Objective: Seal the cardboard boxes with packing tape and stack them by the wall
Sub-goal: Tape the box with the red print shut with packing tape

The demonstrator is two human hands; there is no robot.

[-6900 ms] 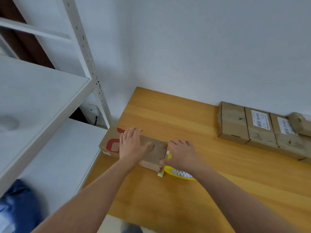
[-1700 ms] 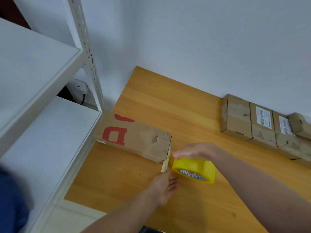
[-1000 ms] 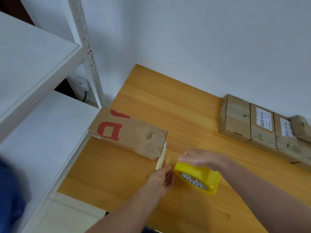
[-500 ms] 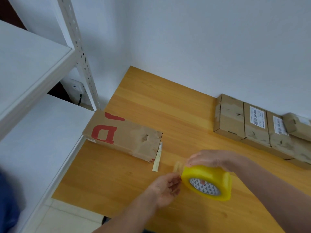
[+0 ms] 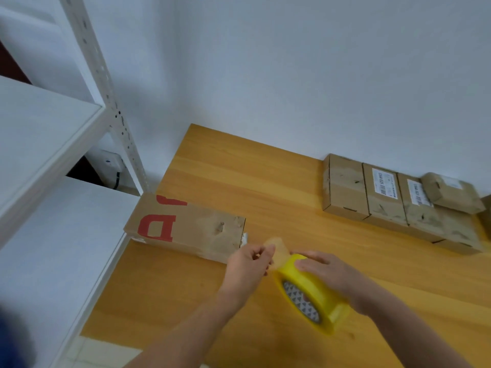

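A long cardboard box (image 5: pixel 186 227) with red print lies on the wooden table (image 5: pixel 239 176) near its left edge. Just right of the box's end, my right hand (image 5: pixel 329 272) grips a yellow roll of packing tape (image 5: pixel 310 293) above the table. My left hand (image 5: pixel 249 264) pinches the loose, translucent tape end (image 5: pixel 277 248) pulled up from the roll. A short strip of tape (image 5: pixel 244 239) sticks out at the box's right end, partly hidden by my left hand.
Several sealed cardboard boxes (image 5: pixel 385 200) lie in a row against the white wall at the back right, a small one (image 5: pixel 451 192) on top. A white metal shelf unit (image 5: pixel 53 155) stands close on the left of the table.
My left hand has taken hold of the tape end and lifted it off the roll. Both hands and the roll rose slightly toward the box's right end.
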